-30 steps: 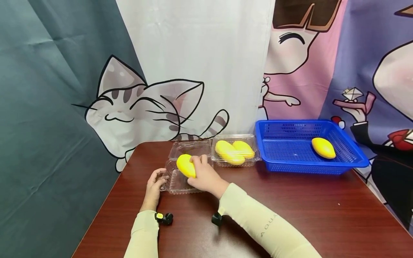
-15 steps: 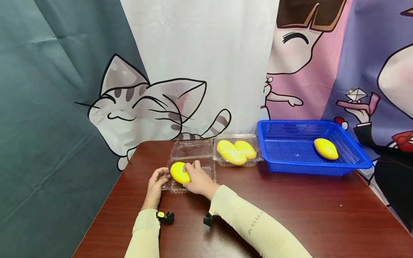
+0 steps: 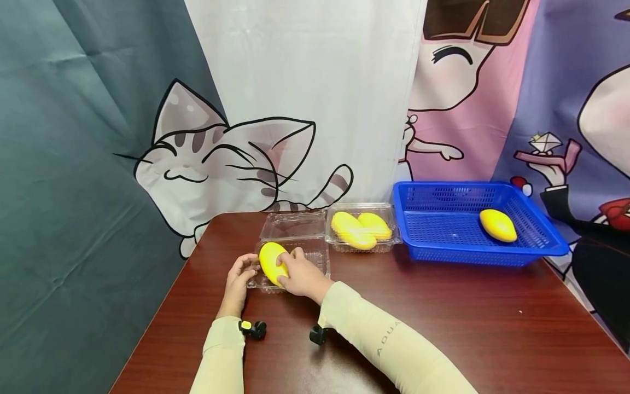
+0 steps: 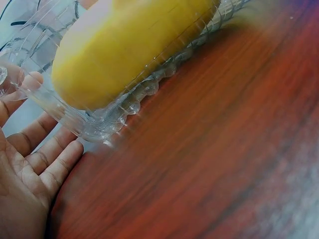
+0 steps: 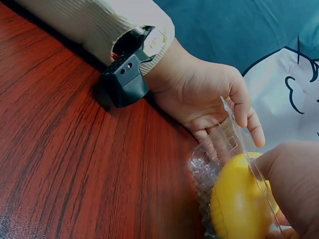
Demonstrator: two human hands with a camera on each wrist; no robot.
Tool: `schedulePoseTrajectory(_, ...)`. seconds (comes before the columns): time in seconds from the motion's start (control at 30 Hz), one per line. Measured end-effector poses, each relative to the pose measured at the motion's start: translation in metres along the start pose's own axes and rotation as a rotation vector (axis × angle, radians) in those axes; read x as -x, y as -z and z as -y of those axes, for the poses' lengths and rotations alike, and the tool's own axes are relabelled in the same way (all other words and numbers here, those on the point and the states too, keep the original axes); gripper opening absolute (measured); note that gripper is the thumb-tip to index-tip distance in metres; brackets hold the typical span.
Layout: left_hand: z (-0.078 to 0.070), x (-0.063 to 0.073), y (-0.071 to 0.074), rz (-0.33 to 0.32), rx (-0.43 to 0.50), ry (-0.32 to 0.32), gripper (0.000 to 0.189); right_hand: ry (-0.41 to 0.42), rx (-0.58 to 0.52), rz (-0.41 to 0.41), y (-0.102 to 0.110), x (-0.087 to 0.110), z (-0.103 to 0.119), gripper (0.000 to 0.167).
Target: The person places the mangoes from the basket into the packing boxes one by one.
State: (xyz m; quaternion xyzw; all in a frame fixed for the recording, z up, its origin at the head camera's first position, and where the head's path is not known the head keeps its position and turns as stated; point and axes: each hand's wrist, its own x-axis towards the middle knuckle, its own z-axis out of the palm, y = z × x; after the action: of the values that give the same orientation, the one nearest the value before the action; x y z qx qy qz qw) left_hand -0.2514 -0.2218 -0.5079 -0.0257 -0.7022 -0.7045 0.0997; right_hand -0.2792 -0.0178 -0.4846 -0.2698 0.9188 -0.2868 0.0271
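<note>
Hands (image 3: 238,277) (image 3: 304,277) side-by-side (right around fruit (image 3: 271,262))

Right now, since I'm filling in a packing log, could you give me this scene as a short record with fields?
Right hand: grips a yellow fruit inside the open container
Left hand: at the open container's left side
Second container: beside the open container's lid, with fruits inside, exact count unclear
Blue basket: at the right, holding a single fruit
Table: reddish brown
</note>
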Motion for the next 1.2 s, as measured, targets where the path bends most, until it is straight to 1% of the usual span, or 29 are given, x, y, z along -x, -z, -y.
schedulePoseTrajectory(0.07, 0.003, -0.002, 0.001, -0.003, 0.011, 0.007, 0.039, 0.001, 0.002, 0.0, 0.0, 0.0, 0.0, 0.033)
schedulePoseTrajectory(0.27, 0.022, -0.012, 0.006, -0.025, 0.018, 0.012, 0.038, 0.02, -0.003, -0.017, 0.003, 0.0, 0.001, 0.029)
schedulePoseTrajectory(0.33, 0.024, -0.013, 0.006, -0.031, 0.018, 0.008, 0.038, 0.029, -0.004, -0.029, 0.007, 0.0, 0.001, 0.028)
schedulePoseTrajectory(0.43, 0.022, -0.012, 0.006, -0.028, 0.019, 0.007, 0.038, 0.041, -0.003, -0.047, 0.019, 0.002, -0.002, 0.029)
schedulePoseTrajectory(0.53, 0.018, -0.01, 0.005, -0.017, 0.013, 0.004, 0.038, 0.046, -0.014, -0.082, 0.037, 0.004, -0.013, 0.03)
schedulePoseTrajectory(0.63, 0.019, -0.009, 0.006, -0.017, 0.001, -0.001, 0.038, 0.05, -0.023, -0.145, 0.064, 0.005, -0.031, 0.031)
schedulePoseTrajectory(0.73, 0.024, -0.01, 0.006, -0.031, -0.001, -0.005, 0.038, 0.032, -0.026, -0.215, 0.096, 0.009, -0.054, 0.031)
schedulePoseTrajectory(0.83, 0.028, -0.01, 0.005, -0.041, -0.007, -0.014, 0.037, -0.003, -0.01, -0.27, 0.13, 0.017, -0.081, 0.032)
schedulePoseTrajectory(0.93, 0.03, -0.009, 0.005, -0.04, -0.013, -0.034, 0.036, -0.046, 0.03, -0.324, 0.159, 0.028, -0.109, 0.031)
schedulePoseTrajectory(1.03, 0.029, -0.008, 0.005, -0.04, -0.017, -0.049, 0.036, -0.067, 0.054, -0.379, 0.183, 0.041, -0.134, 0.026)
schedulePoseTrajectory(1.1, 0.029, -0.009, 0.005, -0.042, -0.014, -0.047, 0.036, -0.067, 0.07, -0.418, 0.196, 0.049, -0.15, 0.022)
schedulePoseTrajectory(1.2, 0.029, -0.01, 0.005, -0.033, -0.01, -0.033, 0.037, -0.092, 0.087, -0.462, 0.213, 0.061, -0.17, 0.02)
